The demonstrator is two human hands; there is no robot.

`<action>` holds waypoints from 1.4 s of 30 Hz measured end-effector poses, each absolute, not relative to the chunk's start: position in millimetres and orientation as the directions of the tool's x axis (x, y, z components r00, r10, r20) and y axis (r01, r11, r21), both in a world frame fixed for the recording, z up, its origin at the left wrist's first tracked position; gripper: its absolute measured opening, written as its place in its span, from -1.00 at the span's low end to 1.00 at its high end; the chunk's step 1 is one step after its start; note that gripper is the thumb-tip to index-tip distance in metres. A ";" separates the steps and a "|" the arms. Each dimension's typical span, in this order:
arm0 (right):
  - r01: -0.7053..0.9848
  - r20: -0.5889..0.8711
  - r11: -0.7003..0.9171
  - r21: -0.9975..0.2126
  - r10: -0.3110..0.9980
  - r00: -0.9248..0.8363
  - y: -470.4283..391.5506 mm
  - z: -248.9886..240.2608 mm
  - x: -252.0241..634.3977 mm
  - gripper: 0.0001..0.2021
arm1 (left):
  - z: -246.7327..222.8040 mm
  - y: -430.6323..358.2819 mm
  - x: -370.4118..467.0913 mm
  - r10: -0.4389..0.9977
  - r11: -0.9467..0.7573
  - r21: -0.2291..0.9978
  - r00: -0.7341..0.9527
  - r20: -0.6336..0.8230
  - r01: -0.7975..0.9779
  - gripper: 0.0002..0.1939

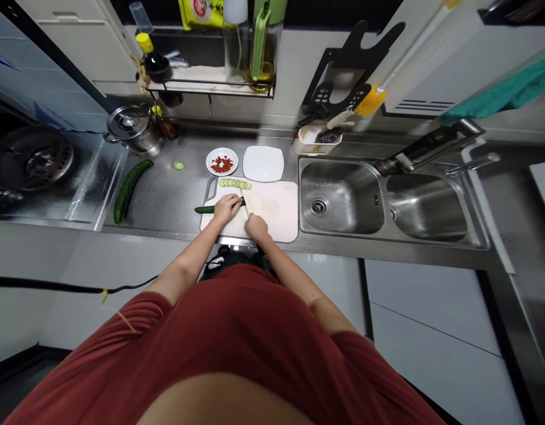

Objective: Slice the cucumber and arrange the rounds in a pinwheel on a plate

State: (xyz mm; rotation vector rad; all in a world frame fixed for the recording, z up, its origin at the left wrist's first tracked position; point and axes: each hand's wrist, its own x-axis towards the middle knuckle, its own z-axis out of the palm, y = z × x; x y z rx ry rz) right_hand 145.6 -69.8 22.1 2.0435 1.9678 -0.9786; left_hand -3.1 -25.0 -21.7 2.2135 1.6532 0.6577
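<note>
Cucumber [205, 209], one, lies mostly on one cutting board [278, 206], held down by my left hand [228, 206], my right hand [257, 227] gripping one knife [246, 205], one other cucumber [129, 190] farther left, two plates [263, 163] beyond.

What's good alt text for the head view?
Left hand holds a cucumber on a cutting board while the right hand holds a knife at the cucumber's right end. Slices lie along the board's far edge, with a plate of red pieces and a square plate beyond. A sink is at right.
</note>
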 end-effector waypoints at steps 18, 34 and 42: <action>0.943 -0.568 -0.135 -0.304 0.820 -0.065 -104.4 22.7 159.7 -0.73 | -19.6 -24.6 -3.2 0.956 -0.293 0.501 0.236 0.175 0.814 -0.71; 0.965 -0.528 -0.083 -0.249 0.847 -0.063 -117.0 34.4 196.0 -0.70 | -14.7 -26.6 -0.9 0.965 -0.258 0.517 0.197 0.172 0.816 -0.74; 0.984 -0.345 -0.141 -0.105 0.933 0.096 -116.3 45.0 219.9 -0.54 | 1.4 -21.5 5.7 0.977 -0.164 0.587 0.048 0.208 0.793 -0.66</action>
